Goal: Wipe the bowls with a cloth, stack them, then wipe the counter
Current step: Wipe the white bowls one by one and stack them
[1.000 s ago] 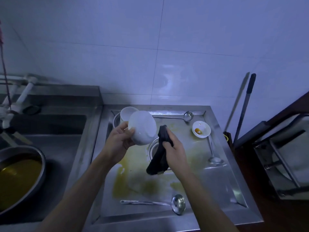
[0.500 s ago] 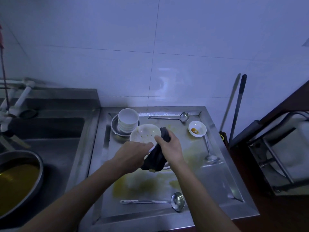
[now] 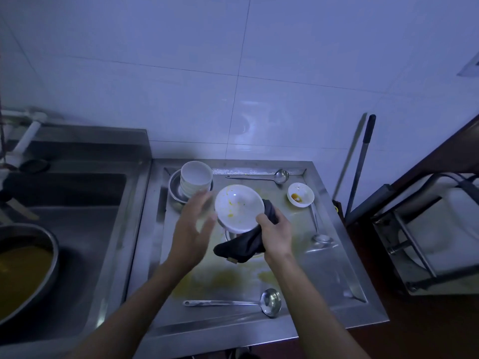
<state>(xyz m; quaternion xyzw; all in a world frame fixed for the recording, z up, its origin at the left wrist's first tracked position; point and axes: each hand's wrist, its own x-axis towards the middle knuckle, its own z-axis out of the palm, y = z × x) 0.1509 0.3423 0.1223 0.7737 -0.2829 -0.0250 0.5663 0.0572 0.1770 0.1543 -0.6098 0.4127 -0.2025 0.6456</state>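
A white bowl (image 3: 237,208) with yellow flecks inside tilts toward me above the steel counter (image 3: 334,270). My right hand (image 3: 276,233) grips a dark cloth (image 3: 243,246) under the bowl's right side, its thumb on the rim. My left hand (image 3: 193,229) is open with spread fingers, blurred, just left of the bowl; I cannot tell if it touches it. A stack of white bowls (image 3: 196,177) stands in a metal dish (image 3: 174,193) at the back left. A small white bowl (image 3: 300,195) with brown sauce sits at the back right.
Yellow smears (image 3: 223,277) cover the counter. Three ladles lie on it: front (image 3: 259,303), back (image 3: 261,177), right (image 3: 317,226). A sink holds a metal basin (image 3: 31,257) of yellow liquid at left. Two poles (image 3: 361,161) lean against the wall at right.
My left hand has let go of the bowl and opened beside it. The bowl, first turned bottom up, now faces me and rests in my right hand with the cloth.
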